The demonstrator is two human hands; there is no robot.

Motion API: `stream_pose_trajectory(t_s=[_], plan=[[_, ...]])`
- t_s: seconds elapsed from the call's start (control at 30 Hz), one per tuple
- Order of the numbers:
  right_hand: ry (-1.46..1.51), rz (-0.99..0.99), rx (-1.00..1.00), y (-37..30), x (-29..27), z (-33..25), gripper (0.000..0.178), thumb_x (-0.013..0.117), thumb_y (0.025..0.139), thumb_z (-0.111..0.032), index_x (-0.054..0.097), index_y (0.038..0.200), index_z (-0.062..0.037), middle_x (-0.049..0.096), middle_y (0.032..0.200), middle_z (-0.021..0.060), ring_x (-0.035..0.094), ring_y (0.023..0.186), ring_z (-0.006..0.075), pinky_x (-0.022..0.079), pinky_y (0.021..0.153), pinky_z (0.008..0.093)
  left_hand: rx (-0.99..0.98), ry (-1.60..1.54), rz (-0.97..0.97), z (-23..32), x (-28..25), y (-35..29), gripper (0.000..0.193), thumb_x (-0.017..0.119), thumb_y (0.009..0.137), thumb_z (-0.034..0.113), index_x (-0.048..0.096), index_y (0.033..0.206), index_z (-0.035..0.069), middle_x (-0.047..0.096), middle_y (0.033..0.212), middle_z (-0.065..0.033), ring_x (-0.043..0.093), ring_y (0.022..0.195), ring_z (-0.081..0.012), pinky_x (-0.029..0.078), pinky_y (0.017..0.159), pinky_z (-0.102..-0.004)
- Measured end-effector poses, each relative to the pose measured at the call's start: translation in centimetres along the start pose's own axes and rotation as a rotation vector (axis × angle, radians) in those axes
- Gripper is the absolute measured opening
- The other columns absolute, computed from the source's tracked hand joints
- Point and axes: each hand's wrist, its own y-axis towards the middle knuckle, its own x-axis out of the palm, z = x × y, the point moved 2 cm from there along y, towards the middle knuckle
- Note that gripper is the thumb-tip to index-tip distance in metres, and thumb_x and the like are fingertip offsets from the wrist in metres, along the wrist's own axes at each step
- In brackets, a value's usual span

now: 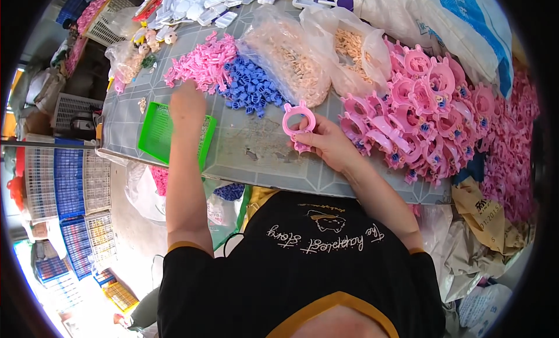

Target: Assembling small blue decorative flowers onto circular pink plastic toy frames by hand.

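Observation:
My right hand [327, 141] pinches a pink ring-shaped plastic frame [299, 121] with small ears and a short lower tab, holding it above the grey tabletop [250, 154]. My left hand [187, 108] reaches across a green tray [152, 141] to the near edge of a heap of small pink plastic parts [205, 59]. Its fingers point away and are mostly hidden behind the back of the hand. Beside that heap lies a pile of small blue plastic pieces [251, 85]. The green tray holds tiny metallic bits.
Clear bags of peach-coloured parts [297, 64] lie behind the blue pile. At right rises a big stack of pink frames with blue pieces on them [428, 117]. White plastic parts [198, 3] cover the far edge. Blue and white crates [70, 175] stand at left beyond the table.

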Motion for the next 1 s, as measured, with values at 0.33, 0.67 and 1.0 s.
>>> stream_pose_trajectory(t_s=[0.33,0.67,1.0], plan=[[0.208,-0.103,-0.176,-0.2,0.1,-0.6,0.018,0.062,0.103,-0.020,0.055,0.115,-0.0067,0.062,0.110,0.0061,0.070,0.102,0.0217,0.056,0.087,0.0311,-0.032,-0.104,-0.157,-3.0,1.8,1.2,0.033,0.079,0.081,0.021,0.072,0.107,0.001,0.074,0.095,-0.0196,0.072,0.088,-0.0320,0.055,0.078,-0.0420],[-0.493,0.119,-0.666,-3.1,1.4,-1.6,0.033,0.076,0.091,-0.004,0.056,0.117,-0.0040,0.064,0.108,0.0052,0.068,0.097,0.0162,0.056,0.089,0.0319,-0.021,-0.847,-0.216,8.2,-3.2,-6.9,0.016,0.067,0.096,0.007,0.071,0.111,0.000,0.070,0.094,-0.0036,0.064,0.084,-0.0100,0.051,0.075,-0.0251],[-1.286,-0.103,-1.460,-6.0,3.4,-4.6,0.028,0.073,0.080,0.006,0.060,0.105,0.0034,0.064,0.110,0.0197,0.068,0.096,0.0418,0.058,0.081,0.0538,0.130,-1.232,-0.454,14.3,-7.0,-10.9,0.017,0.074,0.087,-0.003,0.075,0.104,-0.001,0.071,0.097,-0.0048,0.064,0.089,-0.0096,0.051,0.078,-0.0239]])
